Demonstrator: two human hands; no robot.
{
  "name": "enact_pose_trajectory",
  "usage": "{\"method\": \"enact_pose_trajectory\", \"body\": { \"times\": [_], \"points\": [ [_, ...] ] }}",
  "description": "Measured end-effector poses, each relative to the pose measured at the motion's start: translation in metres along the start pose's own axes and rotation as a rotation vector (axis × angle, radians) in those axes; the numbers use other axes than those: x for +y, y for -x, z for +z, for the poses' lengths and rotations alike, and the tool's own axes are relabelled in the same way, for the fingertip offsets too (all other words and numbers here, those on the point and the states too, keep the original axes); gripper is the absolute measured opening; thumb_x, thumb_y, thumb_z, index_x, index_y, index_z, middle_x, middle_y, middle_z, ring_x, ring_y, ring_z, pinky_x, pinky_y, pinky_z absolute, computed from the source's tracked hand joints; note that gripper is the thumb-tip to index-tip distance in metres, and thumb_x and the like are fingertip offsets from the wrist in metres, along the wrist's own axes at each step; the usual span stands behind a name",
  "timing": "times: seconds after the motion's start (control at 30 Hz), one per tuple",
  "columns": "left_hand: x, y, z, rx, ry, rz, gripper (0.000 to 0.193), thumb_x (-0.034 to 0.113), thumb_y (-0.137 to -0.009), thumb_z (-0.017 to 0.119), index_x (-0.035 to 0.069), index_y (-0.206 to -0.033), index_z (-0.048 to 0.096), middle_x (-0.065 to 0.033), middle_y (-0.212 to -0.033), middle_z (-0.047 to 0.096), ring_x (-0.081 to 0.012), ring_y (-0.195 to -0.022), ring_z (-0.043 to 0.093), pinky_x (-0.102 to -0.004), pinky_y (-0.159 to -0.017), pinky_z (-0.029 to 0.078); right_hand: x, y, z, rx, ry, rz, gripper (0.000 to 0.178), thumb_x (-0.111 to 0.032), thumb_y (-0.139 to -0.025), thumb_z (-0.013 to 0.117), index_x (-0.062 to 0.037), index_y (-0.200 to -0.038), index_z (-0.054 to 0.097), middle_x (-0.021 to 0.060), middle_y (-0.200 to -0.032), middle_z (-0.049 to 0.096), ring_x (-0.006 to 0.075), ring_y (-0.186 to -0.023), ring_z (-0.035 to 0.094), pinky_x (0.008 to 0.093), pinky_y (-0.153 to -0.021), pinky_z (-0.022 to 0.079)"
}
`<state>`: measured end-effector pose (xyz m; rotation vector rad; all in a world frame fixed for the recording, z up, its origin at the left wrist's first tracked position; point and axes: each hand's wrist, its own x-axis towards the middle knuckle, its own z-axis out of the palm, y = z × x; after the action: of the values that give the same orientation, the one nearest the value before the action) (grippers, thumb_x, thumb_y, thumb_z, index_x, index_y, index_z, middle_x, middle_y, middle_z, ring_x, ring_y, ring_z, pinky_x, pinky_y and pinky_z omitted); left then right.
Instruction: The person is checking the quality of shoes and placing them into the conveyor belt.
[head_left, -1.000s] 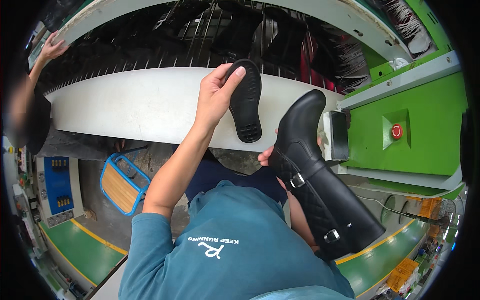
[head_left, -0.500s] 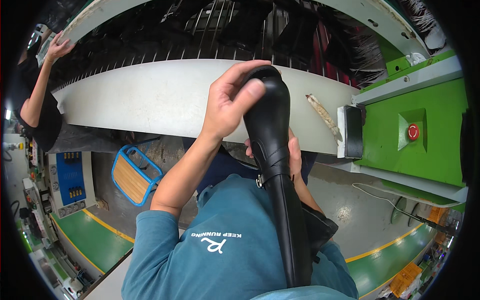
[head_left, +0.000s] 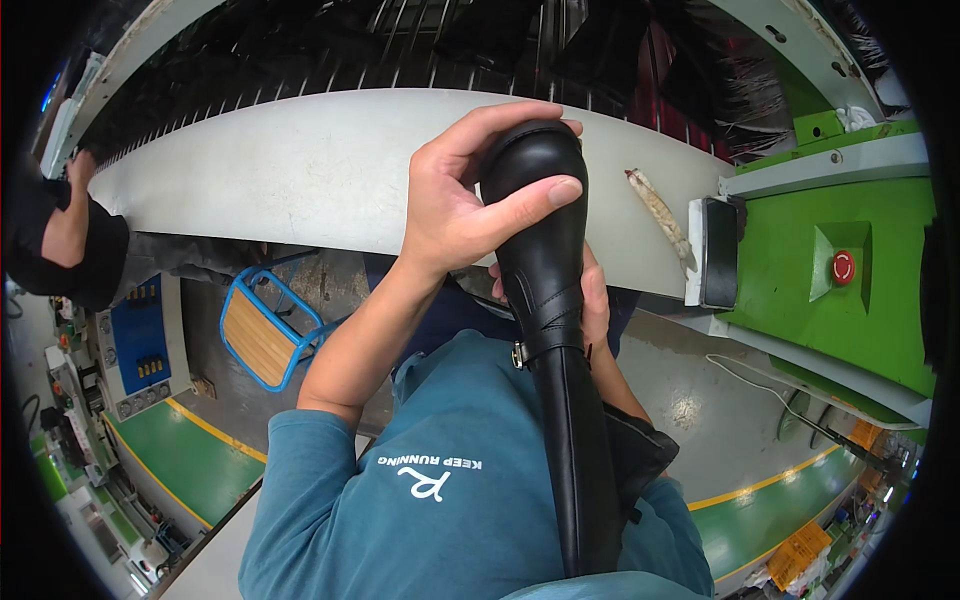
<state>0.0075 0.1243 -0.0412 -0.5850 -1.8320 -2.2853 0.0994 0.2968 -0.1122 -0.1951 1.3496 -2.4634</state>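
Note:
A tall black leather boot [head_left: 545, 230] lies lengthwise before me, toe pointing away and shaft running back against my teal shirt. Straps cross its ankle, with a small metal buckle [head_left: 519, 354] on the left side. My left hand [head_left: 465, 195] is closed round the toe, thumb laid across the upper and fingers over the front of the toe. From beneath, my right hand [head_left: 596, 300] grips the boot near the ankle; most of that hand is hidden behind it. A loose black flap [head_left: 640, 455] hangs out beside the shaft on the right.
Beyond the boot runs a curved white ledge [head_left: 270, 170] before a rack of metal rods with dark items. At right stands a green machine [head_left: 800, 280] with a red button [head_left: 843, 267]; a worn whitish stick [head_left: 660, 215] lies beside it. A blue-framed stool [head_left: 262, 330] and another person [head_left: 70, 240] are at left.
My left thumb has come down flat across the toe, and the left hand wraps it more fully. The other person's raised arm at the left has lowered. The view has shifted slightly.

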Motion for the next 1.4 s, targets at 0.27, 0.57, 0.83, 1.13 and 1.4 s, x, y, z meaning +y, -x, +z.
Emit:
{"method": "enact_pose_trajectory", "body": {
  "times": [0.27, 0.57, 0.83, 1.13, 1.4],
  "points": [
    [-0.001, -0.002, -0.001, -0.018, -0.067, 0.060, 0.053, 0.009, -0.091, 0.088, -0.007, -0.139, 0.070, -0.0244, -0.123, 0.082, -0.0313, -0.113, 0.082, -0.0427, -0.098, 0.069, -0.002, -0.002, 0.000, 0.009, 0.007, 0.010, 0.110, -0.089, -0.102, 0.050, 0.0047, -0.160, 0.041, 0.0320, -0.127, 0.070, 0.0337, -0.105, 0.078, 0.0433, -0.094, 0.068],
    [0.000, 0.002, 0.000, 0.006, -0.046, 0.039, 0.055, 0.008, -0.090, 0.089, -0.006, -0.140, 0.069, -0.0241, -0.120, 0.083, -0.0308, -0.112, 0.083, -0.0415, -0.098, 0.069, -0.001, -0.001, 0.000, -0.010, -0.001, 0.004, 0.112, -0.088, -0.102, 0.050, 0.0074, -0.160, 0.041, 0.0331, -0.127, 0.070, 0.0341, -0.106, 0.079, 0.0440, -0.094, 0.068],
    [0.007, 0.006, 0.000, 0.025, -0.001, -0.027, 0.065, 0.009, -0.090, 0.090, -0.007, -0.147, 0.065, -0.0264, -0.120, 0.083, -0.0309, -0.113, 0.083, -0.0409, -0.100, 0.068, 0.000, -0.002, -0.001, -0.008, 0.052, 0.009, 0.117, -0.091, -0.099, 0.050, 0.0075, -0.160, 0.042, 0.0286, -0.125, 0.072, 0.0308, -0.105, 0.079, 0.0396, -0.091, 0.067],
    [0.033, 0.013, -0.001, -0.046, 0.008, -0.015, 0.050, 0.005, -0.090, 0.086, -0.007, -0.136, 0.070, -0.0283, -0.124, 0.081, -0.0329, -0.111, 0.083, -0.0451, -0.102, 0.067, -0.020, 0.002, 0.015, -0.012, 0.221, -0.072, 0.103, -0.081, -0.103, 0.047, 0.0103, -0.151, 0.051, 0.0231, -0.119, 0.074, 0.0254, -0.101, 0.077, 0.0365, -0.087, 0.064],
    [0.063, 0.015, -0.002, -0.142, -0.279, 0.045, 0.050, 0.009, -0.088, 0.089, -0.005, -0.132, 0.071, -0.0238, -0.120, 0.083, -0.0302, -0.107, 0.083, -0.0419, -0.099, 0.067, -0.021, 0.008, 0.017, -0.054, 0.270, -0.182, 0.084, -0.065, -0.109, 0.053, 0.0102, -0.145, 0.057, 0.0149, -0.116, 0.072, 0.0184, -0.101, 0.070, 0.0329, -0.088, 0.055]
  ]
}}
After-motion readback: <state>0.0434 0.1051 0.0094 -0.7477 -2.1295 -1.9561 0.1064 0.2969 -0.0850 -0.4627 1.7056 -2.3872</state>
